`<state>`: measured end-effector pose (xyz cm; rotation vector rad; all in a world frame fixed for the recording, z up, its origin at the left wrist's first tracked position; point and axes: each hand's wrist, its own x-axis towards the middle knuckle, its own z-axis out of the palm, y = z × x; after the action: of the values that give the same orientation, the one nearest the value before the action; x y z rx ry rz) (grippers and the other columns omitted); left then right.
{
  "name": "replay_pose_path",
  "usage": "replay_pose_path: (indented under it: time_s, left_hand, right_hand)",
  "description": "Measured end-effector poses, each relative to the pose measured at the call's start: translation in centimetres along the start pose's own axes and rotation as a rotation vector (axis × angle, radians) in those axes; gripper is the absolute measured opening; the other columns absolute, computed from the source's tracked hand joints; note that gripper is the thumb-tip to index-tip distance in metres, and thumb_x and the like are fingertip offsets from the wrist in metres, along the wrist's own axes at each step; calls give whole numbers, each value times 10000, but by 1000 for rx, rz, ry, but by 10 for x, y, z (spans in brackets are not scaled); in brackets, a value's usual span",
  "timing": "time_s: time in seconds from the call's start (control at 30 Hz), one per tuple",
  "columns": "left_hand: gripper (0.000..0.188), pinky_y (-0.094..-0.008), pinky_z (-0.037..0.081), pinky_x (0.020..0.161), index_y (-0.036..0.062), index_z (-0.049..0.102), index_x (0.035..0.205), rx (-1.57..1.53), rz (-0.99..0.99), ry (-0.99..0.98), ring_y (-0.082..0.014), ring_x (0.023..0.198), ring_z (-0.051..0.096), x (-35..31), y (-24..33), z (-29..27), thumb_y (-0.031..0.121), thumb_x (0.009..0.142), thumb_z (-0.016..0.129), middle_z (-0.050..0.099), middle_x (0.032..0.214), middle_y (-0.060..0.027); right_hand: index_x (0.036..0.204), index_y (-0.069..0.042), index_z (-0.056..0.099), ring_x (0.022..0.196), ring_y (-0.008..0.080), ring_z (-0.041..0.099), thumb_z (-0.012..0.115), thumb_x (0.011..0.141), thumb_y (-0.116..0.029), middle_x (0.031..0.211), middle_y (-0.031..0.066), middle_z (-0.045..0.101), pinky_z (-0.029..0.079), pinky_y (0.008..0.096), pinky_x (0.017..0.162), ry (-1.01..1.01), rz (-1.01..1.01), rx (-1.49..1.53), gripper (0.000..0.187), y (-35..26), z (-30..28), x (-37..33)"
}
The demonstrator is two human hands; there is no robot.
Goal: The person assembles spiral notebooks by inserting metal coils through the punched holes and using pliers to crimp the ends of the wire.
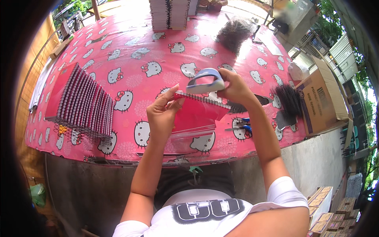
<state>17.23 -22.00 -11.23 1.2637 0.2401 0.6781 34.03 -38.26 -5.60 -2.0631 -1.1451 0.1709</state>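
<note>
In my left hand [162, 112] is the corner of a red spiral notebook [203, 107], pinched between thumb and fingers. Its dark wire binding runs along the upper edge, and the notebook is tilted up from the table. My right hand [235, 87] grips a blue-and-white loop-shaped hand tool [215, 85], slightly blurred, just above that binding. The tool's exact kind cannot be made out. Beneath the raised notebook lie several red covers or notebooks [192, 130], partly hidden by it. To the right, blue-handled scissors [247, 128] rest near my right forearm.
A long stack of red spiral notebooks [85, 100] stands at the left of the pink table [148, 96]. White-paged stacks [169, 15] are at the back. Dark wire coils [235, 35] lie far right, more coils [287, 98] beside an open cardboard box [321, 98].
</note>
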Motion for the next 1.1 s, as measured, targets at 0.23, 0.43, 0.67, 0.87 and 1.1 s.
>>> replay_pose_path:
  time_s: [0.23,0.43,0.67,0.87,1.1]
  left_hand:
    - [302,-244,542,726,42,682,1109,-3,27,-98,-99,862,621,3,-6,-10,-74,830,668,675,964,-46]
    - [206,-255,553,741,24,649,987,-136,17,-179,-113,876,629,3,-1,-8,-68,808,696,667,990,-69]
    - [231,-304,542,716,29,651,918,342,763,-124,-196,819,651,-32,26,9,-60,733,757,679,902,-118]
    - [229,-288,565,723,-3,672,925,449,470,-102,-168,855,664,-56,8,19,-42,725,776,681,969,-129]
    - [239,-288,556,667,-11,673,926,470,589,-182,-208,819,652,-58,6,16,-112,717,730,678,938,-132]
  right_hand:
    - [1111,-4,590,849,162,612,681,656,0,969,118,669,501,303,758,68,94,76,463,17,3,-10]
    - [1165,-17,553,985,303,631,768,678,-147,1017,171,656,484,370,887,433,576,-621,548,78,-28,-58]
    - [1244,-23,517,1200,373,468,762,746,-364,1257,188,526,377,496,981,269,105,-573,651,64,-15,-145]
    - [1165,-39,587,1048,320,524,720,810,-297,1110,137,588,413,454,881,263,181,-683,459,51,17,-183]
    - [1085,-13,633,914,327,563,742,803,-253,975,154,600,465,410,793,225,-65,-112,387,-67,40,-140]
